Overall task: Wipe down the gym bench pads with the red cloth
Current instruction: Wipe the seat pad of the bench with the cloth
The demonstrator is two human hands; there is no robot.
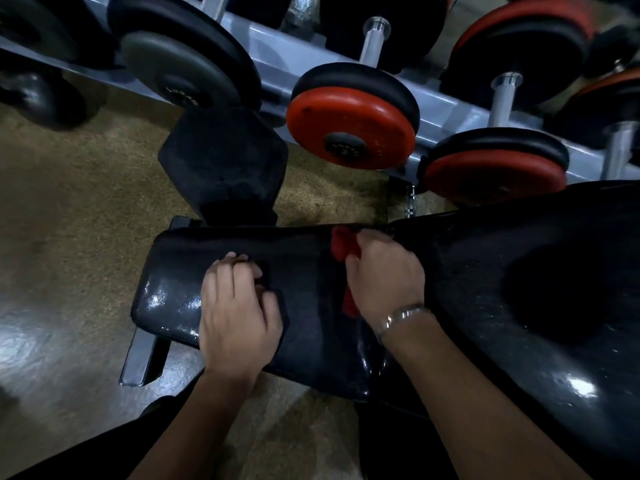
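Observation:
A glossy black seat pad [173, 299] lies across the middle of the view, and a larger black back pad [519, 278] rises to its right. My right hand [384, 275] is shut on the red cloth [341, 245], pressing it onto the seat pad near the gap between the two pads. Bits of the cloth show above and below my fingers. My left hand [235, 306] rests on the middle of the seat pad, fingers curled, holding nothing. A silver bracelet [401, 317] circles my right wrist.
A grey dumbbell rack [277, 60] runs along the top with black and red dumbbells [349, 129]. A black hex dumbbell [225, 164] stands on the brown speckled floor [69, 220] just behind the bench. The bench's grey metal foot [142, 362] sticks out at lower left.

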